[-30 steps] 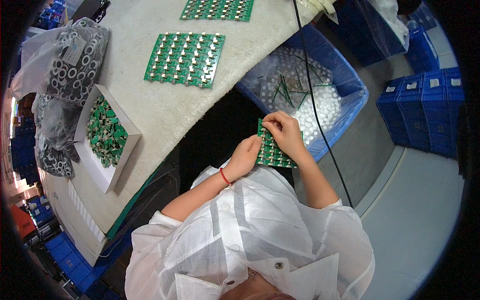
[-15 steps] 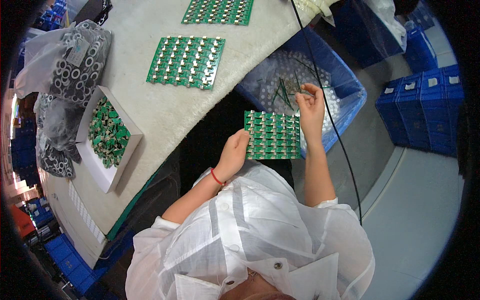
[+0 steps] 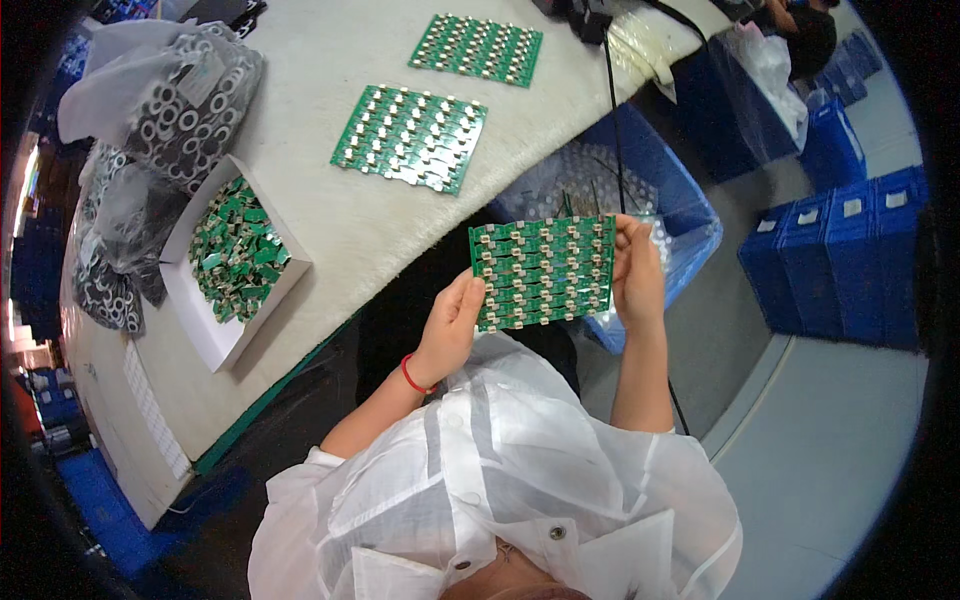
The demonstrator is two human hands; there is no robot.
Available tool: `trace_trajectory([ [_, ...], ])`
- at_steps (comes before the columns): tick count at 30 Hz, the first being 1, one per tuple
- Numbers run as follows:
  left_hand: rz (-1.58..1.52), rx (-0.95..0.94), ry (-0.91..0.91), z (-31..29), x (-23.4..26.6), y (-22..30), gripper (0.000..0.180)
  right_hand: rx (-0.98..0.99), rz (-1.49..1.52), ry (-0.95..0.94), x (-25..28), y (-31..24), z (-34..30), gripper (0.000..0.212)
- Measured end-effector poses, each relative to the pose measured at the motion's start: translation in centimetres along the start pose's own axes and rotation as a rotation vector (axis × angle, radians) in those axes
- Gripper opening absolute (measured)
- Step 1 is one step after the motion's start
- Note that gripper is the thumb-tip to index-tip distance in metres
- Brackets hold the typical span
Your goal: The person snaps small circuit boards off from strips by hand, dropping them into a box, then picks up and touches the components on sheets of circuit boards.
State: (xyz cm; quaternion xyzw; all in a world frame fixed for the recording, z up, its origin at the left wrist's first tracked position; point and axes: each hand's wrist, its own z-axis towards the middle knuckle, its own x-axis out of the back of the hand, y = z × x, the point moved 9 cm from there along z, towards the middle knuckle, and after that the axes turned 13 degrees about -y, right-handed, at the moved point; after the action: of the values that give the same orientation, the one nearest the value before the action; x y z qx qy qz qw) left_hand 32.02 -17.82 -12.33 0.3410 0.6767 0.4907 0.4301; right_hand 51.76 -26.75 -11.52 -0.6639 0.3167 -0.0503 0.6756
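Observation:
Between my two hands is a green circuit board panel [image 3: 545, 272] with rows of small metal connectors, held up in front of my body. My left hand [image 3: 452, 325] grips its left edge, thumb on top, a red band around the wrist. My right hand [image 3: 637, 272] is closed on the upper right edge. Two similar panels lie on the table: a nearer one [image 3: 410, 138] and a farther one [image 3: 477, 50]. Left of them, a white cardboard tray [image 3: 290, 285] holds a pile of small separate green boards [image 3: 238, 250].
Clear bags of black-and-white ring parts [image 3: 190, 105] stand on the pale table [image 3: 300, 55] at the left. A blue bin [image 3: 690, 225] with plastic lining and thin scraps sits beyond my right hand, a black cable [image 3: 615, 130] crossing it. Blue crates [image 3: 845, 260] stand at the right.
My right hand has come down from above the blue bin and taken the panel's right edge. The panel now sits slightly tilted and looks larger. The whole view has shifted a little.

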Motion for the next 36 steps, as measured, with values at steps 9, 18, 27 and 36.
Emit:
trace_trajectory([
  [9,0.018,-0.275,0.309,-4.8,6.7,6.8,0.049,0.185,-0.246,-0.216,-13.2,-2.5,4.1,0.035],
  [18,-0.094,-0.62,0.721,-15.4,17.2,15.9,0.058,0.425,-0.293,-0.595,-34.3,-5.4,9.9,0.038],
  [27,0.065,-0.721,0.789,-21.1,25.9,22.3,0.06,0.349,-0.18,-0.77,-48.4,-1.3,15.3,0.045],
  [36,-0.113,-0.639,0.817,-19.9,32.1,16.7,0.053,0.18,-0.336,-0.812,-49.3,6.2,18.8,0.043],
])
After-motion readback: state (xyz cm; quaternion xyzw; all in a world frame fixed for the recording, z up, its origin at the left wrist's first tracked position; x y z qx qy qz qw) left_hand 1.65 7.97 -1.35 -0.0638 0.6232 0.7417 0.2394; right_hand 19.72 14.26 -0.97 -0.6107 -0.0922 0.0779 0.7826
